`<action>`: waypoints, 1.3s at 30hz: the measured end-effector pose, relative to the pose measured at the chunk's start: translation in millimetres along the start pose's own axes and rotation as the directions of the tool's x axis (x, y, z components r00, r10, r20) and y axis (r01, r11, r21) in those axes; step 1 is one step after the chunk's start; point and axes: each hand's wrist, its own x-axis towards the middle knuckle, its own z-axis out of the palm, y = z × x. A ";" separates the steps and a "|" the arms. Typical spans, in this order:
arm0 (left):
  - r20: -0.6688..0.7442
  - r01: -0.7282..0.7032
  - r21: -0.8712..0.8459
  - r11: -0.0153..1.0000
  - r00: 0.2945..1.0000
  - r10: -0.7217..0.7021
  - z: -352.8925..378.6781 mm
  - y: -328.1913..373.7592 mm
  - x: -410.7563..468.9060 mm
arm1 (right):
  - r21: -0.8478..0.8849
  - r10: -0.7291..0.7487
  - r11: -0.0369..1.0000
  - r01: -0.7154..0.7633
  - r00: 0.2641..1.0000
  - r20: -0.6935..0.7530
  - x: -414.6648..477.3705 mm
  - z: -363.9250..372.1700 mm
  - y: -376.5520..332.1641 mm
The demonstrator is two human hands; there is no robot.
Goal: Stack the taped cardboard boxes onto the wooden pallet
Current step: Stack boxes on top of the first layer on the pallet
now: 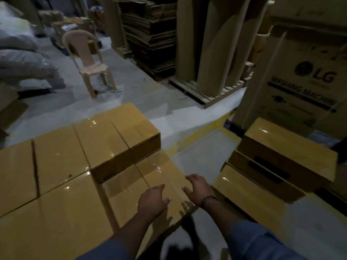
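Dim warehouse, viewed from above the person's hands. At far right stands a tall carton printed with the LG logo and "WASHING MACHINE"; the smaller print beneath is too blurred to read. Filling the near left is a block of taped cardboard boxes set edge to edge, with one upper box on top toward the far side. Whatever the block rests on is hidden. At near right a stepped pile of the same boxes sits on the floor. A wooden pallet at far centre carries upright brown paper rolls. A plastic chair stands far left.

Both hands hang over the right end of a lower box in the block, the left hand above its top and the right hand by its right edge. Each grip is spread, fingers straight, holding nothing; contact cannot be told.

The boxes look stiff and square. Glossy tape likely makes the tops slippery, so a hold under opposite bottom edges seems safest. Weight cannot be judged.
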 end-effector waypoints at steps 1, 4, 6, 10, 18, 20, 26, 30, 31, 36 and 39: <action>0.008 -0.025 0.002 1.000 1.000 0.025 1.9 17.8 10.4 | 0.003 0.018 1.000 -0.018 1.000 -0.013 1.9 -8.4 16.8; 0.043 -0.114 0.028 0.993 0.993 0.113 7.7 68.3 36.3 | 0.024 0.082 0.996 -0.082 0.996 -0.037 5.0 -31.2 60.4; 0.071 -0.175 0.043 0.984 0.983 0.172 10.4 95.1 50.4 | 0.064 0.136 0.989 -0.132 0.989 -0.057 6.7 -41.9 83.5; 0.112 -0.271 0.078 0.959 0.959 0.262 10.6 131.3 82.9 | 0.128 0.228 0.968 -0.214 0.968 -0.108 14.4 -56.9 119.9; 0.158 -0.413 0.116 0.903 0.905 0.394 3.1 177.2 169.9 | 0.175 0.370 0.924 -0.341 0.913 -0.173 40.6 -91.5 170.0; 0.156 -0.442 0.124 0.889 0.893 0.422 -0.7 192.3 192.1 | 0.173 0.397 0.914 -0.366 0.897 -0.196 49.4 -100.7 181.1; 0.167 -0.530 0.126 0.839 0.845 0.508 -3.4 230.4 240.8 | 0.202 0.448 0.891 -0.407 0.864 -0.232 77.1 -120.5 209.5; 0.219 -0.549 0.082 0.832 0.824 0.522 6.5 257.2 262.0 | 0.233 0.489 0.867 -0.440 0.843 -0.226 90.6 -129.4 237.6; 0.222 -0.556 0.080 0.827 0.819 0.529 10.0 267.3 267.8 | 0.237 0.496 0.863 -0.447 0.839 -0.224 95.1 -133.4 247.4; 0.261 -0.574 0.096 0.813 0.803 0.536 41.7 331.8 301.7 | 0.250 0.535 0.838 -0.485 0.820 -0.204 122.2 -151.6 313.6; 0.273 -0.558 0.096 0.825 0.811 0.517 65.5 374.2 322.7 | 0.258 0.544 0.830 -0.494 0.820 -0.179 140.8 -165.5 362.5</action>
